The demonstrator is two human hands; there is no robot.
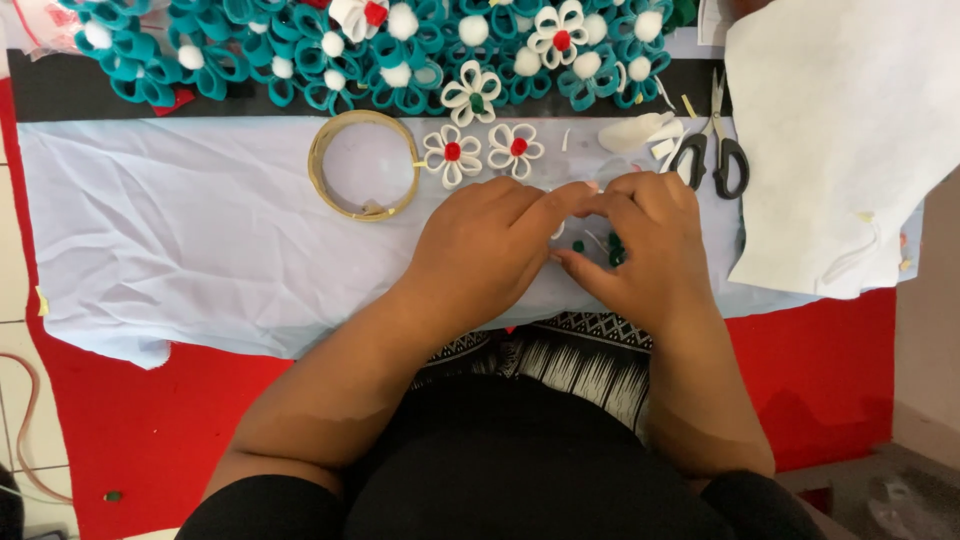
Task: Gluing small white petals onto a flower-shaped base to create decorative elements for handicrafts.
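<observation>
Both hands meet over a pale blue cloth sheet point(180, 230), wrinkled and soft, spread over a red mat point(830, 360).

Left hand point(480, 250): palm down, fingers curled, index finger stretched toward 3 o'clock, its tip meeting the right hand's fingertips. Whether it pinches anything, cannot tell.

Right hand point(650, 245): knuckles up, fingers bent inward, thumb reaching toward 9 o'clock. Under it and partly hidden lie small dark green beads point(615, 250) and thin white loop pieces point(597, 240), resting on the cloth between the two hands. The fingers close round this cluster; the exact hold is hidden.

At 12 o'clock from the hands, near: two finished white looped-petal flowers with red round centres point(452, 153), flat on the cloth. At 10 o'clock: a gold-coloured ring of tape, thin-walled point(362, 165). At 2 o'clock: black-handled scissors point(718, 150), blades closed, with white scraps point(640, 132) just beside them.

Along the far edge, 12 o'clock: a dense row of teal looped flowers with fluffy white pompom centres point(400, 50).

At 2 to 3 o'clock: a large white felt-like sheet point(840, 130), overlapping the blue cloth.
</observation>
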